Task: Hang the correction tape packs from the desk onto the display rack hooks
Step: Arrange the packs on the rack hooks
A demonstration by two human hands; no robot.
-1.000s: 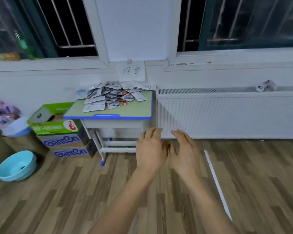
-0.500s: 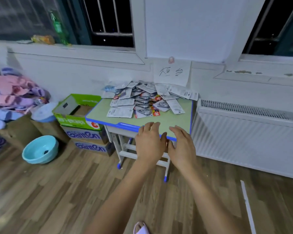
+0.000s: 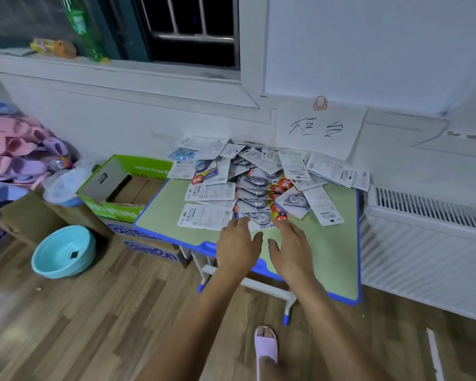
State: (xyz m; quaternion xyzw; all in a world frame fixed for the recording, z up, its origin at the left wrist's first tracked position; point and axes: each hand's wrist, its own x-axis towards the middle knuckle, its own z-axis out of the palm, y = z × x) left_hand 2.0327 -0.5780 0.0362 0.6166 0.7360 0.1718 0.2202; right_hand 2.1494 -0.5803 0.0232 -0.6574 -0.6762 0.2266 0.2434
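A heap of correction tape packs [image 3: 261,185], white cards with clear blisters and red-yellow labels, covers the far half of a small green desk [image 3: 333,251] with a blue rim. My left hand [image 3: 238,247] and my right hand [image 3: 291,250] are stretched out side by side over the desk's near half, palms down, fingers straight, holding nothing. Their fingertips reach the nearest pack [image 3: 256,218] at the front of the heap. No display rack is in view.
A white radiator [image 3: 429,243] runs along the wall right of the desk. Left of the desk stand an open green box [image 3: 121,188] on stacked cartons, a light blue basin [image 3: 63,251] on the wood floor and a pile of slippers [image 3: 14,152]. My slippered foot [image 3: 265,345] is below.
I have walked up to the desk, which now fills the middle of the view. Both hands have moved from its front edge out over its top to the nearest packs.
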